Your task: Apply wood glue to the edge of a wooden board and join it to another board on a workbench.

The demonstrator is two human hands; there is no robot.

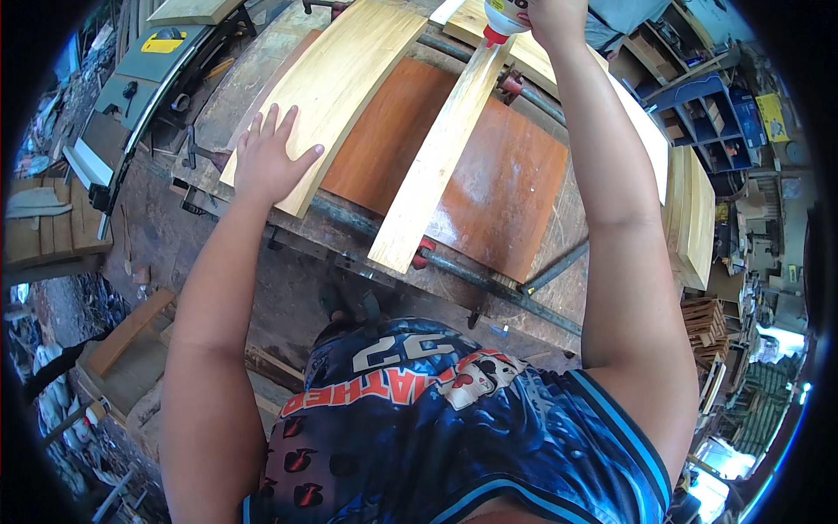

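Observation:
My left hand (270, 160) rests flat, fingers spread, on the near end of a wide pale wood panel (347, 78). At the top of the view my right hand (556, 23) grips a white glue bottle (507, 16), tipped so its red cap points down. The cap is at the far end of a narrow pale board (435, 164), which lies across the pipe clamps with its edge upward. Whitish glue shows near the cap. Beneath the board lies a reddish-brown wood sheet (504, 177) with a glossy surface. Part of the bottle is cut off by the frame's top edge.
Pipe clamps (497, 288) with red jaws span the worn workbench (556, 262). Stacked pale boards (691, 216) stand at the right, near a blue compartment shelf (713, 121). A table saw (141, 78) with a yellow insert is at the left. Wood pieces (131, 331) lie lower left.

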